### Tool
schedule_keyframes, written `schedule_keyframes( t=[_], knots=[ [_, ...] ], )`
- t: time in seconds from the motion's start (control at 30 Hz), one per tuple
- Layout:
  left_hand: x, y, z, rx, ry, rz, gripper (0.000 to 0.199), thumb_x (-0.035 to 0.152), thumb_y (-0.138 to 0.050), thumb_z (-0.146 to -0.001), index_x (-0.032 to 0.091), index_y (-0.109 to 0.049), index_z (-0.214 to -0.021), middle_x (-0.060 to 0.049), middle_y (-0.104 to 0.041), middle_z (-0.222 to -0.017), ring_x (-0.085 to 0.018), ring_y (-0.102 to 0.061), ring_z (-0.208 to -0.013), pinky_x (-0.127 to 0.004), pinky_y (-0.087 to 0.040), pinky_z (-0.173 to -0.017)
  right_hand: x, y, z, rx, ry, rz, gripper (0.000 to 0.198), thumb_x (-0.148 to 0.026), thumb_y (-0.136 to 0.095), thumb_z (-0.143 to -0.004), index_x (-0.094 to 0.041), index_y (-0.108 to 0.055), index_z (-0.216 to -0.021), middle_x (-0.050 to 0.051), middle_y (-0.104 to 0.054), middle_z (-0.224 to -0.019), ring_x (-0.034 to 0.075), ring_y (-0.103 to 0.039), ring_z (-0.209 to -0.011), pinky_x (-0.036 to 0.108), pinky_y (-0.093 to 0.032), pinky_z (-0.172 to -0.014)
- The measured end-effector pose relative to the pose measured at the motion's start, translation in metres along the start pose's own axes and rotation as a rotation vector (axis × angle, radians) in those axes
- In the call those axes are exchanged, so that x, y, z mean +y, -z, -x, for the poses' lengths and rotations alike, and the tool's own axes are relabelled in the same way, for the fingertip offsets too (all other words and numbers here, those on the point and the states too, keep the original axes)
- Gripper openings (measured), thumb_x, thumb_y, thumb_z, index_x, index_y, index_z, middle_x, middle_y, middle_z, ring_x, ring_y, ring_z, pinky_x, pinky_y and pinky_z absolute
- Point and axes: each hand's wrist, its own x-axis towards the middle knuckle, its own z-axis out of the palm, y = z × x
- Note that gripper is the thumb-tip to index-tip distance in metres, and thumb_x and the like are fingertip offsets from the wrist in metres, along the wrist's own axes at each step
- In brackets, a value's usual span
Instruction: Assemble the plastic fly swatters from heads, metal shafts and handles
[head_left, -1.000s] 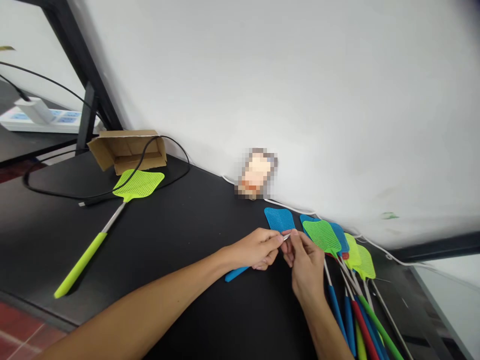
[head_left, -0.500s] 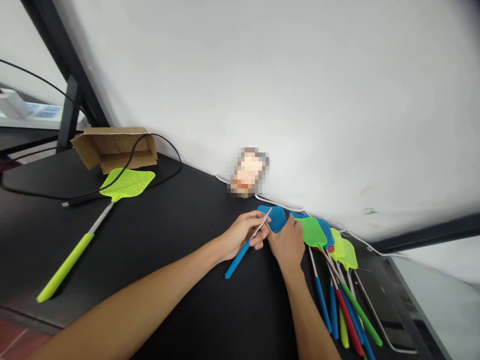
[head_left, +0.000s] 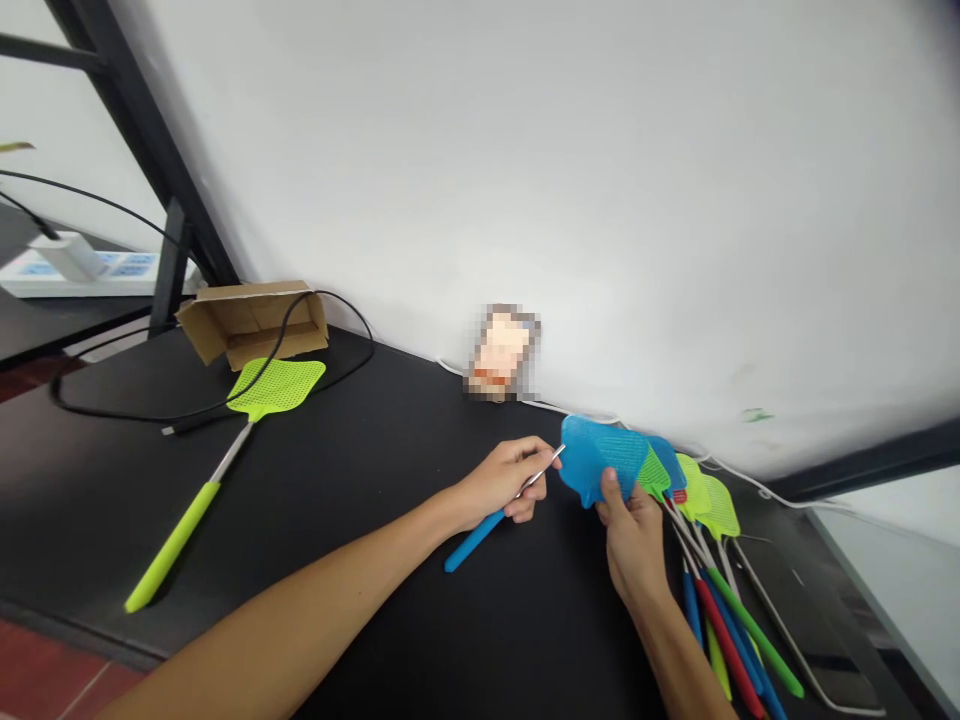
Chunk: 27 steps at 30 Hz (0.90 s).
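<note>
My left hand (head_left: 517, 482) is closed around the thin metal rod (head_left: 541, 473) of a blue fly swatter handle (head_left: 474, 542), whose grip slants down to the left. In my right hand (head_left: 636, 530), the thumb and fingers pinch a blue fly swatter head (head_left: 600, 455). The rod's tip is close to the left edge of this head; whether they touch I cannot tell. Behind the head and right hand, a green fly swatter head (head_left: 655, 472) is partly covered. More fly swatters with yellow-green heads (head_left: 720, 507) lie in a pile on the right.
A yellow-green fly swatter (head_left: 276, 385) lies at left before an open cardboard box (head_left: 259, 325), with a black cable (head_left: 142, 412) across it. A blurred-out upright item (head_left: 501, 352) leans on the wall. A dark, metal-edged flat object (head_left: 806, 610) sits at far right.
My right hand has moved right and turned, bringing the blue head up with its broad face in view. My left hand still grips the rod. The view has shifted slightly.
</note>
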Motion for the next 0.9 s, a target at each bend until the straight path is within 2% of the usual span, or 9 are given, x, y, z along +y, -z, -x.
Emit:
schedule_keyframes(
  t=[0.07,0.13,0.3,0.53,0.9],
  knots=[
    [0.000,-0.003,0.002,-0.036,0.030,-0.107,0.029,0.048,-0.054,-0.097,0.019,-0.056,-0.099,0.011,-0.044,-0.054,-0.004,-0.033,-0.032,-0.019,-0.033,-0.039,-0.003,0.001,-0.004,0.024,-0.065,-0.236,0.035,-0.047,-0.077,-0.084,-0.022,-0.053,-0.077,-0.006,-0.049,-0.065,0.011,-0.042,-0.059,0.025,-0.035,-0.056],
    [0.000,-0.005,0.004,-0.067,0.061,-0.228,0.030,0.049,-0.054,-0.096,0.019,-0.057,-0.100,0.010,-0.046,-0.054,-0.005,-0.037,-0.032,-0.018,-0.032,-0.037,-0.006,0.002,-0.010,-0.026,-0.133,-0.382,0.038,-0.046,-0.079,-0.083,-0.022,-0.050,-0.073,-0.006,-0.048,-0.062,0.010,-0.041,-0.057,0.025,-0.035,-0.056],
    [0.003,-0.007,0.006,-0.101,0.065,-0.367,0.029,0.046,-0.053,-0.097,0.018,-0.058,-0.102,0.009,-0.049,-0.055,-0.005,-0.039,-0.034,-0.018,-0.032,-0.037,-0.005,0.001,-0.012,-0.124,-0.261,-0.578,0.036,-0.037,-0.079,-0.085,-0.021,-0.051,-0.070,-0.004,-0.050,-0.064,0.011,-0.040,-0.059,0.026,-0.037,-0.058],
    [0.003,-0.007,0.004,-0.099,0.054,-0.360,0.028,0.045,-0.051,-0.099,0.019,-0.057,-0.102,0.009,-0.049,-0.054,-0.004,-0.038,-0.033,-0.018,-0.033,-0.038,0.000,-0.004,-0.004,-0.254,-0.269,-0.606,0.030,-0.037,-0.068,-0.094,-0.022,-0.054,-0.072,-0.002,-0.051,-0.065,0.014,-0.042,-0.063,0.029,-0.039,-0.064],
    [0.003,-0.005,0.003,-0.104,0.054,-0.312,0.029,0.047,-0.052,-0.099,0.019,-0.056,-0.102,0.010,-0.046,-0.052,-0.004,-0.037,-0.032,-0.018,-0.032,-0.038,-0.002,-0.007,-0.001,-0.242,-0.314,-0.664,0.025,-0.032,-0.071,-0.092,-0.022,-0.058,-0.074,-0.001,-0.055,-0.070,0.014,-0.045,-0.068,0.027,-0.039,-0.063]
  ],
)
